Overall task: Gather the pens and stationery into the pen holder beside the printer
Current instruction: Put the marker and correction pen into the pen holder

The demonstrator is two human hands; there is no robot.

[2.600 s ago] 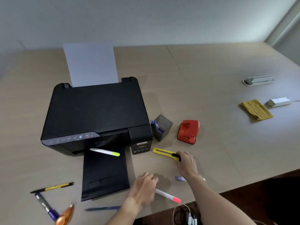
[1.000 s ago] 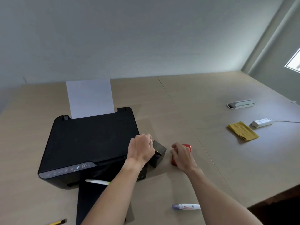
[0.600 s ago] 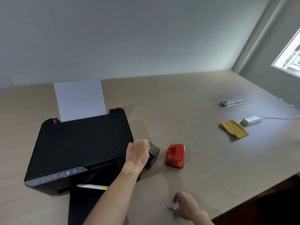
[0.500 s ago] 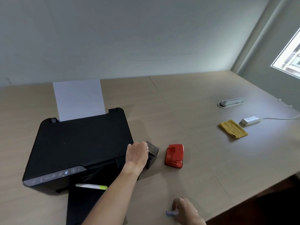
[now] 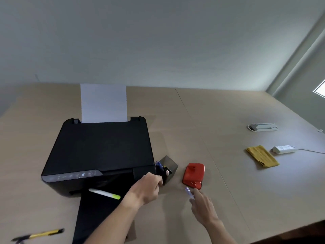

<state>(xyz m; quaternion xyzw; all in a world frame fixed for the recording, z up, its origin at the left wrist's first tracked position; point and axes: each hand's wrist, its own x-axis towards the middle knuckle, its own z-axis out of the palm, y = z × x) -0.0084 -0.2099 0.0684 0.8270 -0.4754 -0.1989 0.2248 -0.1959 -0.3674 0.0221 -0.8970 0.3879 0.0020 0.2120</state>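
1. Holder [image 5: 168, 169] beside printer [image 5: 98, 152] already has a few items in.
2. Left hand [image 5: 146, 188] curled at holder; grip unclear.
3. Right hand [image 5: 202, 206] pinching small tube [image 5: 189, 192], near holder.
4. Left: highlighter [image 5: 104, 193] on tray, pen [image 5: 37, 235] at the table edge.

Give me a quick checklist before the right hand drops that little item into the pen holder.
1. Right hand holds the small item: ok.
2. Pen holder upright beside printer: ok.
3. Left hand at the holder's near edge: ok; firm grip, cannot tell.
4. Room left inside the holder: cannot tell.
5. Red hole punch close to the path: not ok.
6. Highlighter and yellow pen gathered: not ok.
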